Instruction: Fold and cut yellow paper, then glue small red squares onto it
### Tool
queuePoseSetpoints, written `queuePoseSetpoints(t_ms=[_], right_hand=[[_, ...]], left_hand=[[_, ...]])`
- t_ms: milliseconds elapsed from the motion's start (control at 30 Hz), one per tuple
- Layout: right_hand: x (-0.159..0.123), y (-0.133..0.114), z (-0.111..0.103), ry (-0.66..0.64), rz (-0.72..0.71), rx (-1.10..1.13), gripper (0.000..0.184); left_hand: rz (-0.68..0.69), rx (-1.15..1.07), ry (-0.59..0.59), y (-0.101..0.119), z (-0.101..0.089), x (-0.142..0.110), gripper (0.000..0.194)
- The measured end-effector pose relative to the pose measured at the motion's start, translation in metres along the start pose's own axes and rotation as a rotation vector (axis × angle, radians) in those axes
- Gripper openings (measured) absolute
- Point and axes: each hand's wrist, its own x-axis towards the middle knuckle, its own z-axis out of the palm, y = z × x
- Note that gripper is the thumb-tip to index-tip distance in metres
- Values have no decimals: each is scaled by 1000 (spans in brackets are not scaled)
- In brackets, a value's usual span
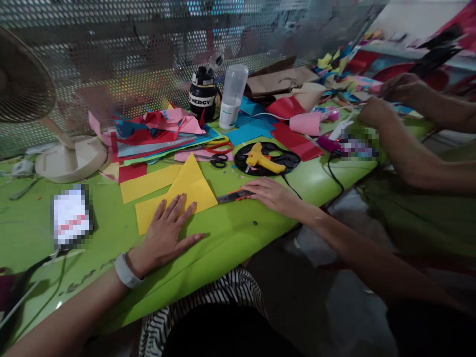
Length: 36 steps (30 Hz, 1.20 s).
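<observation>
My left hand (pixel 170 229) lies flat with its fingers spread, pressing on a yellow paper (pixel 199 183) folded to a triangular point. Beside the folded part, a separate yellow paper strip (pixel 143 186) lies further back. To the right, my right hand (pixel 273 196) is low over the table, its fingers on the handle of a black and orange utility knife (pixel 234 197). The knife's tip meets the paper's right corner. Behind it, a yellow glue gun (pixel 264 159) rests on a black round tray (pixel 292 161), with black-handled scissors (pixel 218 160) to its left.
Stacked coloured paper (pixel 163 134), red-handled scissors (pixel 219 145), a black bottle (pixel 203 94) and a clear bottle (pixel 234 94) stand behind. A fan (pixel 69 158) and phone (pixel 71 215) are at left. Another person's hands (pixel 377 111) work at right by a pink paper roll (pixel 305 123).
</observation>
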Motion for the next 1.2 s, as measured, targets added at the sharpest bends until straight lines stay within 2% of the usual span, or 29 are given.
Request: queuePoseSetpoints(t_ms=[300, 500, 933, 1200], right_hand=[[1, -5, -1, -18, 4, -14, 29], [-2, -7, -3, 22, -28, 7, 30], [0, -18, 1, 7, -19, 2, 32], [0, -23, 1, 2, 6, -13, 33]], left_hand=[[-11, 3, -15, 0, 0, 0, 78], [-8, 1, -34, 2, -2, 0, 79], [1, -14, 11, 0, 2, -1, 78], [-5, -12, -32, 2, -1, 0, 79]])
